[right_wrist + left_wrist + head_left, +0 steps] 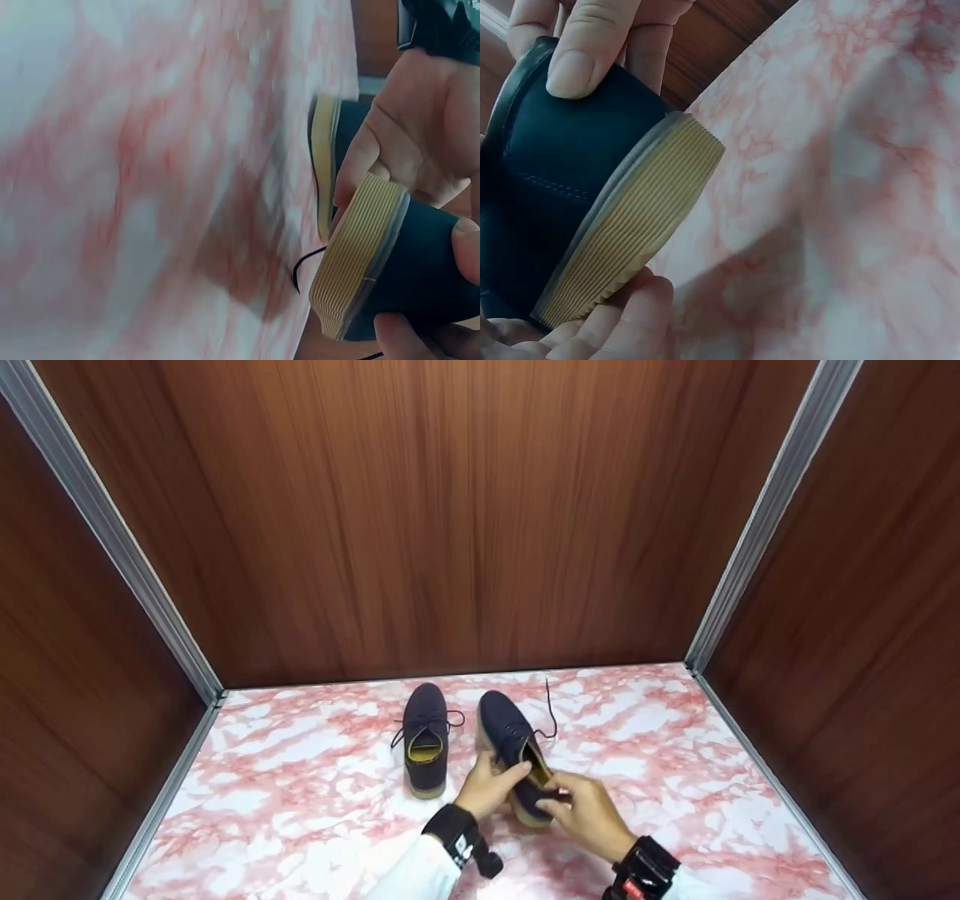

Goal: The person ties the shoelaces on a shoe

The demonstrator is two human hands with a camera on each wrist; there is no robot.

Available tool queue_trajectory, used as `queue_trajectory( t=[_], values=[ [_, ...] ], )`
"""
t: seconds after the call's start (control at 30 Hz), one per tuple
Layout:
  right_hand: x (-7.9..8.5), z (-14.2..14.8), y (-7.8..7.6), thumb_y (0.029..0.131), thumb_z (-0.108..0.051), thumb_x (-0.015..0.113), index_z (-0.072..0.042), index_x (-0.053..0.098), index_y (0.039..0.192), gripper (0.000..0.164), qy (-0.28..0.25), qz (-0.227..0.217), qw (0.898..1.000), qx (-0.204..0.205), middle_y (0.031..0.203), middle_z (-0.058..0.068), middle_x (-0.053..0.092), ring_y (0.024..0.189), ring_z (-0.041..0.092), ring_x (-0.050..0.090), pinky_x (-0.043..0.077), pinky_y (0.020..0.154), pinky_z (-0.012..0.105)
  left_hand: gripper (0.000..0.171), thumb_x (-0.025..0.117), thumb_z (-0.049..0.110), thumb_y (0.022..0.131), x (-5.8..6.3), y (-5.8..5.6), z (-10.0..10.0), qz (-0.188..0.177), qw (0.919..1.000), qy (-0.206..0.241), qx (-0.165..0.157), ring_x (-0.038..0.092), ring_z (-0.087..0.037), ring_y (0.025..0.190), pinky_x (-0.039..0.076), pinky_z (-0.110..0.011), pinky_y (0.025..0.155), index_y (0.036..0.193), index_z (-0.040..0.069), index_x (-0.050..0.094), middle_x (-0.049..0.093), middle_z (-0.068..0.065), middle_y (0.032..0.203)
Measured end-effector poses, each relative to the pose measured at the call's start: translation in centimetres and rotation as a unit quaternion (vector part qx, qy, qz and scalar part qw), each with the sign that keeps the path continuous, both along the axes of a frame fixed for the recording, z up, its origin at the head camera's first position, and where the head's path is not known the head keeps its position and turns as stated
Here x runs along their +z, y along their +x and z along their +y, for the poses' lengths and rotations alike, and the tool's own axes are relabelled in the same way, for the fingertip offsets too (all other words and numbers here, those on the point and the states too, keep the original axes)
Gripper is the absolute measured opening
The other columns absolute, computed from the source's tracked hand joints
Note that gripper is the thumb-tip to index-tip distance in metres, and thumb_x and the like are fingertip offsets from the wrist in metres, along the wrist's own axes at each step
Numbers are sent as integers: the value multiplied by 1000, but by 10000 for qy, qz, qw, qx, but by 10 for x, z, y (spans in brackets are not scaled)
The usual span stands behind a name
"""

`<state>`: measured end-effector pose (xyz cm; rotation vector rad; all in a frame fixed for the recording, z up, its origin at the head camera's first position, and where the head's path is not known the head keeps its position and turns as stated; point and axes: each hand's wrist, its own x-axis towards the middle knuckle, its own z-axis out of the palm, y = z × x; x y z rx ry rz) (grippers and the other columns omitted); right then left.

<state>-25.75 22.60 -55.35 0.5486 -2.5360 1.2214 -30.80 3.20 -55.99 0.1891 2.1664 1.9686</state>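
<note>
A dark navy lace-up shoe (501, 718) with a yellow inner lining is held at a slant, toe pointing away. My left hand (489, 786) grips it from the left, thumb at the opening's edge; in the left wrist view its fingers curl under the ribbed tan sole (641, 217). At the heel my right hand (589, 811) pinches the collar between thumb and fingers. The right wrist view shows the shoe's heel (420, 262) tilted. Its lace (553, 716) trails loose to the right. The matching shoe (427, 709) stands just left, its lace ends out at both sides.
Beneath the shoes is a red-and-white marbled surface (300, 780). Brown wood-grain panels (450, 510) wall it at the back and both sides, with grey metal strips (772, 510) at the corners. Black bands (450, 825) with cameras circle both wrists.
</note>
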Motion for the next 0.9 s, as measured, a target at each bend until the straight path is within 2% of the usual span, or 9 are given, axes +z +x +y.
queue_trajectory(
  t=[0.2, 0.37, 0.5, 0.57, 0.7, 0.77, 0.83, 0.9],
  values=[
    [-6, -16, 13, 84, -7, 83, -14, 71, 92, 16, 39, -77, 9994, 349, 110, 9, 79, 98, 27, 78, 63, 84, 27, 62, 71, 33, 95, -13, 14, -19, 154, 9997, -210, -17, 70, -34, 114, 63, -46, 89, 136, -7, 49, 68, -29, 128],
    [-7, -25, 21, 84, -12, 85, -18, 74, 92, 15, 116, -139, 9987, 467, 104, 2, 78, 97, 18, 76, 64, 84, 28, 62, 69, 31, 95, -21, 23, -30, 149, 9998, -115, -72, 69, -34, 120, 60, -46, 97, 137, -10, 48, 67, -30, 131],
    [-4, -32, 24, 86, -14, 84, -18, 76, 96, 14, -21, -557, 9960, 692, 120, 11, 76, 107, 23, 75, 63, 87, 28, 62, 67, 27, 97, -28, 28, -38, 116, 9998, 125, -109, 67, -36, 124, 60, -46, 100, 140, -12, 46, 64, -34, 136],
    [-4, -34, 24, 87, -14, 83, -14, 76, 102, 16, -340, -875, 9915, 896, 128, 17, 73, 114, 31, 73, 62, 90, 30, 60, 65, 24, 98, -32, 29, -42, 133, 9996, 226, -88, 67, -36, 124, 59, -45, 101, 140, -13, 45, 63, -35, 136],
    [-4, -35, 20, 90, -16, 81, -7, 73, 116, 28, -1076, -1466, 9783, 991, 128, 18, 72, 118, 36, 71, 61, 94, 29, 56, 63, 20, 99, -38, 30, -49, 132, 9987, 491, 18, 65, -34, 127, 56, -43, 106, 139, -16, 45, 63, -34, 137],
    [-5, -34, 16, 93, -17, 79, -3, 70, 123, 34, -1535, -1884, 9660, 886, 127, 19, 71, 117, 34, 71, 61, 94, 29, 56, 62, 19, 99, -39, 31, -51, 73, 9981, 602, 75, 64, -34, 127, 55, -43, 108, 139, -16, 45, 63, -33, 137],
    [-6, -34, 9, 95, -19, 75, 1, 65, 128, 40, -2035, -2343, 9480, 703, 127, 20, 70, 113, 30, 72, 62, 93, 32, 56, 62, 18, 99, -40, 31, -54, 98, 9978, 637, 135, 63, -34, 130, 53, -42, 110, 140, -17, 45, 62, -33, 138],
    [-8, -33, 2, 99, -21, 72, 6, 59, 134, 46, -2633, -2832, 9206, 552, 126, 20, 69, 109, 25, 72, 63, 93, 37, 56, 62, 16, 98, -40, 32, -56, 128, 9978, 613, 197, 63, -34, 130, 52, -42, 112, 139, -18, 46, 64, -31, 136]
  ],
)
